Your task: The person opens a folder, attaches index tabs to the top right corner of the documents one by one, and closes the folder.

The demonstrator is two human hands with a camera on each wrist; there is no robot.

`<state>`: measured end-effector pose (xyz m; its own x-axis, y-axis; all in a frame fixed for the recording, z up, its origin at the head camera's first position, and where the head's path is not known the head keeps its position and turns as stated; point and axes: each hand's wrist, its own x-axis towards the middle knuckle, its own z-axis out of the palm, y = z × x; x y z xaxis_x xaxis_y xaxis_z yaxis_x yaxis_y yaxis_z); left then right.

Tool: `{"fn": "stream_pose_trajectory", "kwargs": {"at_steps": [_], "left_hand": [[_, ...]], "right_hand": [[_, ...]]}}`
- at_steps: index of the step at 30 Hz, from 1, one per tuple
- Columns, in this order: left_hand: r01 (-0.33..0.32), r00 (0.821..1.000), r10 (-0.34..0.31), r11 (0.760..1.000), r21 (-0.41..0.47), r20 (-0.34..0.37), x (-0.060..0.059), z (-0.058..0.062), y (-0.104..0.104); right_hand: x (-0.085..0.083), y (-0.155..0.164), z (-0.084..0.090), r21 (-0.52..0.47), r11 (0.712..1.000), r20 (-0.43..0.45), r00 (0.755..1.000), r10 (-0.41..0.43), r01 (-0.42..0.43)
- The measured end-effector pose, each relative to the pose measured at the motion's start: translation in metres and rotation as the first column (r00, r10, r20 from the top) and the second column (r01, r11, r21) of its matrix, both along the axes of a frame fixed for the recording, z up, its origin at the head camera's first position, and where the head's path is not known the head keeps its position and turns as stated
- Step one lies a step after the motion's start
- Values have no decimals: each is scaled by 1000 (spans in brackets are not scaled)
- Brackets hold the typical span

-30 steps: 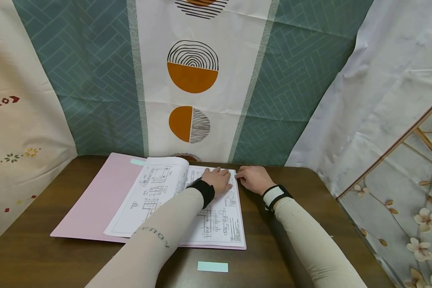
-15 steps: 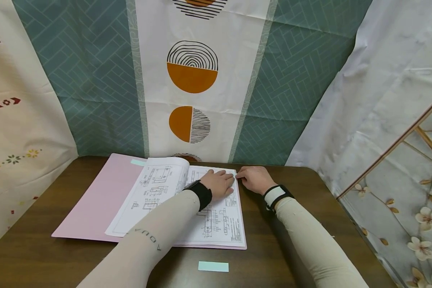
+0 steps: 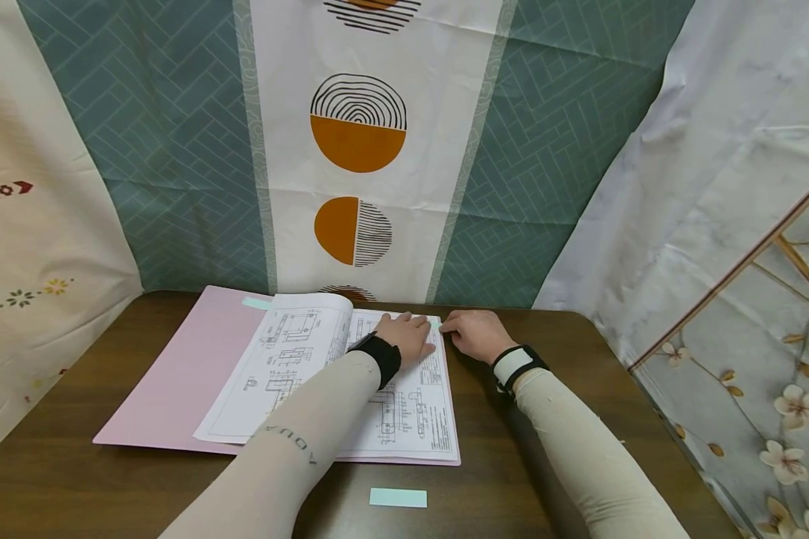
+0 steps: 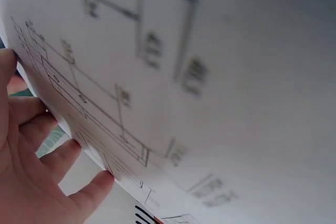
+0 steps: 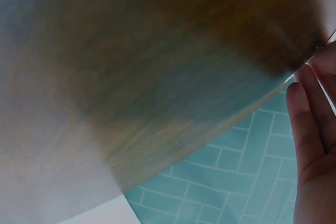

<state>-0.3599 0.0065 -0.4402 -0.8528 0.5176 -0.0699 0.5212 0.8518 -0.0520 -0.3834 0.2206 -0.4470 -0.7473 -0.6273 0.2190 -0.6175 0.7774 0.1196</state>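
Observation:
A pink folder (image 3: 175, 382) lies open on the table, with an open stack of white drawing sheets (image 3: 297, 352) in it. My left hand (image 3: 404, 340) rests on the right-hand page near its top, fingers spread. In the left wrist view its fingertips (image 4: 107, 179) touch the printed sheet. My right hand (image 3: 475, 335) is at that page's upper right edge, thumb and fingers together. They pinch the outer end of a small pale green sticky note (image 3: 435, 325) lying over the page edge. In the right wrist view the fingertips (image 5: 298, 95) meet at a thin white edge.
Another pale green sticky strip (image 3: 398, 498) lies on the brown table (image 3: 499, 486) in front of the folder. One more green tab (image 3: 256, 303) sits at the top of the pink cover. A patterned curtain (image 3: 195, 150) hangs right behind the table.
My left hand has slid a little to the right over the page and then back to the left. The right hand stays at the page edge, and more of the green note shows beside it.

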Motion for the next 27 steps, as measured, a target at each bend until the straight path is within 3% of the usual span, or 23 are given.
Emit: {"fn": "stream_pose_trajectory", "kwargs": {"at_steps": [5,10,17,22,27], "left_hand": [[-60,998,60,998,2,21,-3,-2,1],[-69,998,70,997,-28,10,5,5,3],[-33,997,25,995,-92,-78,34,25,-5],[2,991,-14,996,-94,-132,50,20,-25],[81,989,-85,996,-35,-117,83,27,-51]], "right_hand": [[1,-2,3,0,1000,-9,1000,6,-6],[3,-3,4,-18,1000,9,1000,-2,2],[12,-4,5,-49,997,71,996,-61,65],[19,-7,5,-28,997,103,992,-75,78],[32,-10,7,-4,999,109,993,-51,52]]}}
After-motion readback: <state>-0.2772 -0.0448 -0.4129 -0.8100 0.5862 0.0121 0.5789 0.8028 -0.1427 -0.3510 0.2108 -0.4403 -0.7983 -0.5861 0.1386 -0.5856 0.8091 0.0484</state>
